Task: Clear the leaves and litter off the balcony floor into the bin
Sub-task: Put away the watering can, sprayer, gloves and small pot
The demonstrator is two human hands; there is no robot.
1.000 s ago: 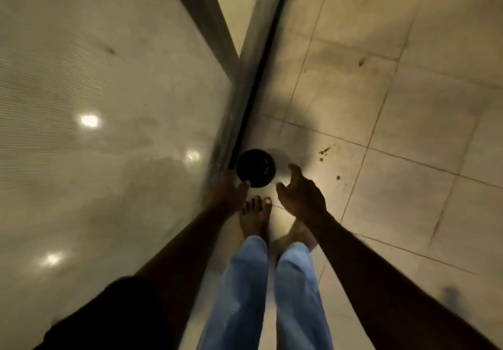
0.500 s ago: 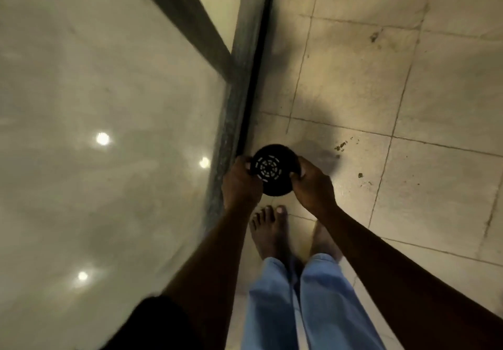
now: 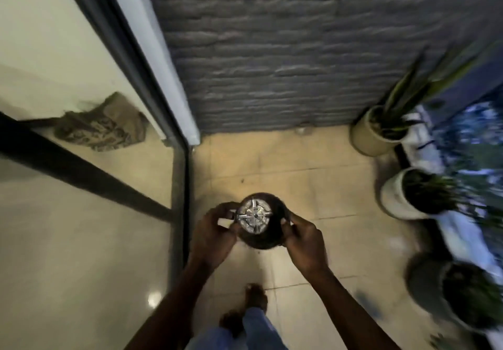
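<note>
Grey brick wall (image 3: 272,50) closes the far end of the balcony, with the pale tiled floor (image 3: 313,175) below it and a dark-framed glass door (image 3: 81,240) down the left side. Three potted plants (image 3: 394,200) line the right edge, badly smeared by motion blur. Held above the tiles near the door is a small round dark bin (image 3: 258,239) – at least, that is what it appears to be. The left hand (image 3: 215,238) and right hand (image 3: 304,243) each curl round opposite sides of its rim, gripping it between them.

By my reading, the step in hand is carrying the bin to where the litter lies; next it needs setting down upright on the floor, freeing the hands to gather. Little litter shows – one dark speck (image 3: 241,180) on a tile ahead. Whether the shiny cross-ribbed centre is the bin's inside or its underside I cannot tell, nor what it holds
</note>
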